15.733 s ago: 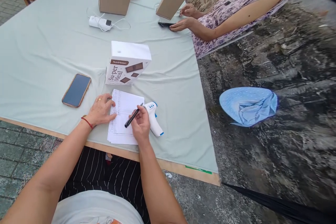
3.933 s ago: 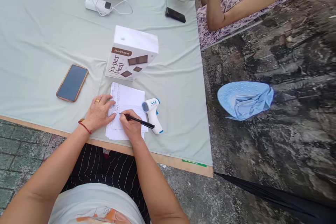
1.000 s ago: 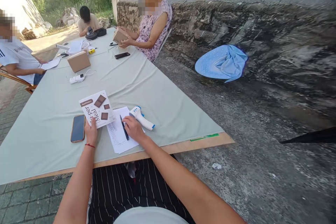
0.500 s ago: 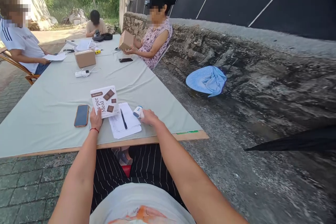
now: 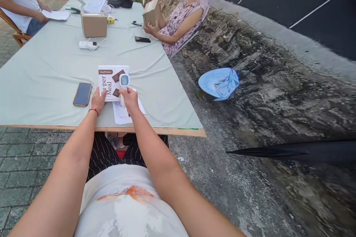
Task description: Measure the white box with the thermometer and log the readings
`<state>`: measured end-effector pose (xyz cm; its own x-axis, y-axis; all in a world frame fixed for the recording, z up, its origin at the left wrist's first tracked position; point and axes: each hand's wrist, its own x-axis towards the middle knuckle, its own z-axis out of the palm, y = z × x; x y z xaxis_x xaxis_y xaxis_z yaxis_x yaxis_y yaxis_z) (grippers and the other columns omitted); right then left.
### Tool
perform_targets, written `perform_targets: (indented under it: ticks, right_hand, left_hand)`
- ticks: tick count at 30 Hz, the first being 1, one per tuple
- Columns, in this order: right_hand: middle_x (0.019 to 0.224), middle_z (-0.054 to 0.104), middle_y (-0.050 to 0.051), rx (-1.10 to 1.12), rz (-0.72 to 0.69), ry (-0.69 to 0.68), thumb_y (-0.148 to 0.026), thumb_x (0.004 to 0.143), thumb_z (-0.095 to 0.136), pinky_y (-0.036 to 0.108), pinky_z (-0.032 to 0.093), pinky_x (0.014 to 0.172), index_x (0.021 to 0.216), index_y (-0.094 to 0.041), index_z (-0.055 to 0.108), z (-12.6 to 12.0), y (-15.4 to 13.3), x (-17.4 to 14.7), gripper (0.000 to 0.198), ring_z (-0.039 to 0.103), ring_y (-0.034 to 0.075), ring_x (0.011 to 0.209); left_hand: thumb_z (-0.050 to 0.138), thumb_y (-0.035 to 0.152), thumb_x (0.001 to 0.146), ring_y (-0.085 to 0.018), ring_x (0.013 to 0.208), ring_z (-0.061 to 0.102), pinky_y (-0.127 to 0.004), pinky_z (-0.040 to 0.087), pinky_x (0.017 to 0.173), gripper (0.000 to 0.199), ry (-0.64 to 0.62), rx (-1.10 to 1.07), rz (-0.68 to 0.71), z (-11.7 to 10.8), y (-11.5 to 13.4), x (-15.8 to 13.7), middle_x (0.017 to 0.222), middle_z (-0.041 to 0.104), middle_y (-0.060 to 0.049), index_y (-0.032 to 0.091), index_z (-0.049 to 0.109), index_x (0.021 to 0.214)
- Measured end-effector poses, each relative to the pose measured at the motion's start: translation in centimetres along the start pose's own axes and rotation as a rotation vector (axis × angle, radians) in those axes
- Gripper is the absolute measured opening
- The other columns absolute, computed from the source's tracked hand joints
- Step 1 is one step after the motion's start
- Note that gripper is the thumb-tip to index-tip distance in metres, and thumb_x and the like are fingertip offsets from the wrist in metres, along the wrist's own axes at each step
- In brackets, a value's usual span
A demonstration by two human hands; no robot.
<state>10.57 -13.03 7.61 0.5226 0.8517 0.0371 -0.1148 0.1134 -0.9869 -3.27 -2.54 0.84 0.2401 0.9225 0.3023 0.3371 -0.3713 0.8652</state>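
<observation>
My left hand (image 5: 99, 98) grips the lower left edge of a white box (image 5: 109, 72) printed with chocolate pieces and "Meal", held up above the table. In my right hand (image 5: 130, 98) is a white handheld infrared thermometer (image 5: 124, 80) with a blue-rimmed screen. Its head overlaps the right side of the box from my view; I cannot tell whether they touch. Beneath my hands lie sheets of written paper (image 5: 122, 115), partly covered. A phone (image 5: 82, 94) with an orange-brown edge rests left of my left hand.
The cloth-covered table (image 5: 50, 70) holds a cardboard box (image 5: 94, 26), a white device with a cable (image 5: 88, 45) and a dark phone (image 5: 142, 39). A person (image 5: 185, 22) at right holds another carton (image 5: 152, 12). Two more people sit left and far. A blue hat (image 5: 219, 83) is at right.
My right hand has swung left with the thermometer, from beside the papers to in front of the box. The box now stands more upright. My view has tilted down.
</observation>
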Motion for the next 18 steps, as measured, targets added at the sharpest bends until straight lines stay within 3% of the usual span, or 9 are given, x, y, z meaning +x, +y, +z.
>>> perform_targets:
  ticks: [4, 12, 18]
  right_hand:
    - [0.061, 0.056, -0.003, 0.156, 0.088, -0.005, -0.051, 0.069, 0.068, 0.024, 0.034, 0.051, 0.073, -0.019, 0.057, -0.3, 0.7, 0.6, 0.034, 0.045, 0.011, 0.057]
    - [0.057, 0.053, -0.006, 0.073, 0.061, -0.06, -0.047, 0.068, 0.069, 0.023, 0.033, 0.052, 0.07, -0.019, 0.059, -0.3, 0.9, 1.0, 0.031, 0.041, 0.008, 0.053]
    - [0.061, 0.057, -0.004, 0.056, 0.064, -0.035, -0.047, 0.068, 0.068, 0.023, 0.036, 0.054, 0.073, -0.019, 0.06, 0.3, 1.3, 1.0, 0.03, 0.047, 0.01, 0.057]
  left_hand:
    - [0.047, 0.066, 0.091, -0.032, 0.114, 0.057, -0.044, 0.041, 0.1, 0.062, -0.016, 0.019, 0.027, -0.2, 0.3, -0.1, 0.116, 0.065, -0.015, 0.018, 0.06, 0.128]
    - [0.049, 0.062, 0.091, -0.032, 0.113, 0.058, -0.043, 0.042, 0.098, 0.058, -0.003, 0.028, 0.029, 0.0, 0.2, -0.4, 0.114, 0.066, -0.014, 0.019, 0.059, 0.129]
    - [0.053, 0.058, 0.09, -0.03, 0.116, 0.056, -0.043, 0.04, 0.102, 0.054, 0.014, 0.001, -0.003, 0.0, 0.1, -0.8, 0.12, 0.064, -0.013, 0.021, 0.058, 0.13]
